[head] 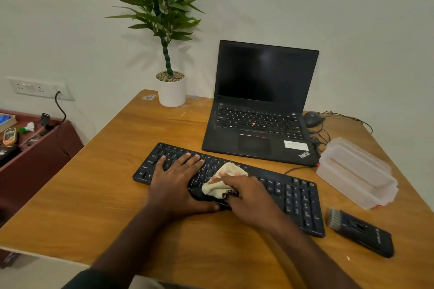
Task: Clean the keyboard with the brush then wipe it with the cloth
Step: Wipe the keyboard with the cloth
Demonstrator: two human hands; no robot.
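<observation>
Wipe step underway, brush (360, 232) parked on counter (112, 195): right hand (249, 197) clutching cloth (222, 182) on keyboard (296, 197), left hand (176, 178) flat, fingers straight, steadying; next, rightward strokes over unwiped keys.

a home office: wooden desk (117, 195), laptop (260, 105), potted plant (171, 89).

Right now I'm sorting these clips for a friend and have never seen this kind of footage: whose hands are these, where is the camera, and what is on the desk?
There is no machine here. A person wears a camera on the head, looking down at their own two hands. The left hand lies flat on the black keyboard, steadying it. The right hand grips a beige cloth and presses it on the keys. The brush lies beside the keyboard's right end. Also on the wooden desk: an open laptop with a dark screen, a mouse, clear plastic boxes and a potted plant.
</observation>
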